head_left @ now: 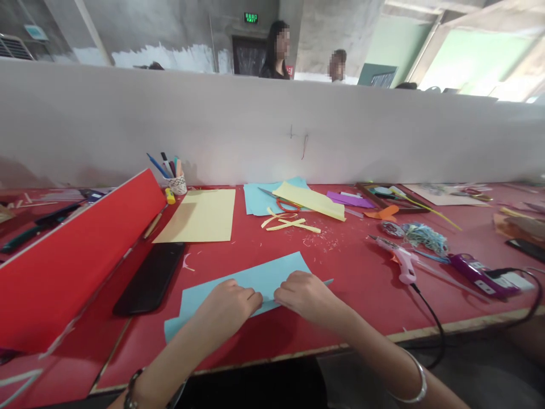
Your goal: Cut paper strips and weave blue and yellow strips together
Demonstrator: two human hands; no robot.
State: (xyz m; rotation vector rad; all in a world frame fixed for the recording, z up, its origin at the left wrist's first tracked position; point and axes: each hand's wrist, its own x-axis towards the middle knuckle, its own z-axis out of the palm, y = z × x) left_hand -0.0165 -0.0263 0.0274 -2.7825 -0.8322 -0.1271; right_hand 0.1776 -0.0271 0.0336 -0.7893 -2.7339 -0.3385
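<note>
Fingers [255, 299] of both hands were bent tight, gripping the near edge of a light-blue sheet [255, 278], with the left hand [230, 304] and right hand [304, 292] close together and their backs upward (a silver bangle [422, 380] circled the right forearm). The sheet lay at the front of a red tabletop [251, 250], slanting up toward the right, its near edge curled. To its left was a black phone [149, 278]; to its right, well apart, a pink glue gun [406, 267]. Farther back, pale yellow strips [293, 225] lay near orange-handled scissors [283, 208].
</note>
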